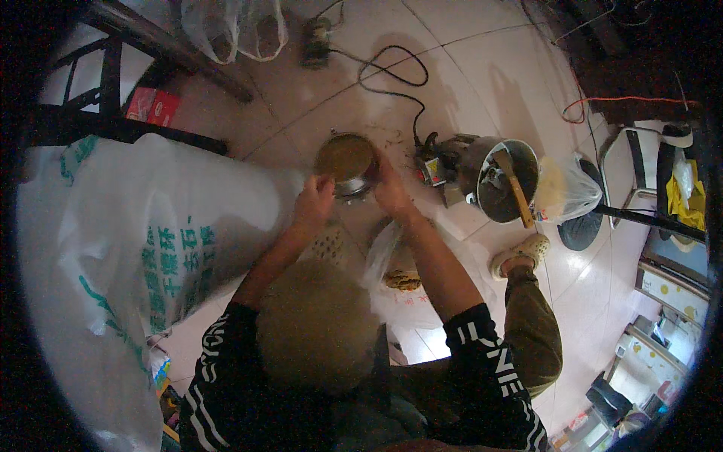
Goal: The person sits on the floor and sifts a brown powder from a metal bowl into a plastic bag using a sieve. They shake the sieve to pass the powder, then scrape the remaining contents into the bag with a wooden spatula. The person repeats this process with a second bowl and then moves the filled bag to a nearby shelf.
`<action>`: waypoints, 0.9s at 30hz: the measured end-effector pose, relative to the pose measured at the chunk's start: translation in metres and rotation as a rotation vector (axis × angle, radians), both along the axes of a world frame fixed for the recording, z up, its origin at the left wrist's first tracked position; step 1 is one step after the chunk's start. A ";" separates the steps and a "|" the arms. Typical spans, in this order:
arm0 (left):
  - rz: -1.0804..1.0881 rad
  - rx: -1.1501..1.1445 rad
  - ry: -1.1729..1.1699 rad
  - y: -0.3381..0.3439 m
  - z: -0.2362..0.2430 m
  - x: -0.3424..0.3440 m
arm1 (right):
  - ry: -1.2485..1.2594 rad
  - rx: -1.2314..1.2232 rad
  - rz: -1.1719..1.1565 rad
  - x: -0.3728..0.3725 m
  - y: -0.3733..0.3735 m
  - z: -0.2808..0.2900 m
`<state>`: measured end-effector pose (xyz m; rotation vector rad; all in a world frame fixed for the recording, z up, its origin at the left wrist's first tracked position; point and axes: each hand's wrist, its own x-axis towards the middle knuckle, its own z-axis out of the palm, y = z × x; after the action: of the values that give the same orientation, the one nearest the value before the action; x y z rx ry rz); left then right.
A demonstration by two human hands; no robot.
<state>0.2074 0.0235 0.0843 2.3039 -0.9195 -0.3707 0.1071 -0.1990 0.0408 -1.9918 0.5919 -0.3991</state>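
Observation:
A round, shallow metal pan (pixel 351 185) with a shiny side is in front of me, low over the tiled floor. Its round top shows brown; whether that is powder or the pan's own surface I cannot tell. My right hand (pixel 392 188) is closed round its right side, thumb side along the rim. At the near left edge, my left hand (pixel 315 202) has its fingers curled and pressed together against the rim. The fingertips of both hands are partly hidden.
To the right stands a machine with a metal hopper (pixel 482 206), a wooden-handled brush (pixel 517 192) lying in it. Its black cable (pixel 384 89) loops across the floor. A large white sack (pixel 218 196) fills the left. Clear plastic bags (pixel 576 192) lie beside the hopper.

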 end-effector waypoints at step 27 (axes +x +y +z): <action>0.483 -0.811 0.849 -0.024 0.061 0.017 | 0.507 -0.234 0.392 -0.189 0.002 0.262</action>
<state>0.2244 -0.0007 0.1452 1.3274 -0.0286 -0.5614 -0.0820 -0.1975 0.3028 -2.3877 0.4559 0.3000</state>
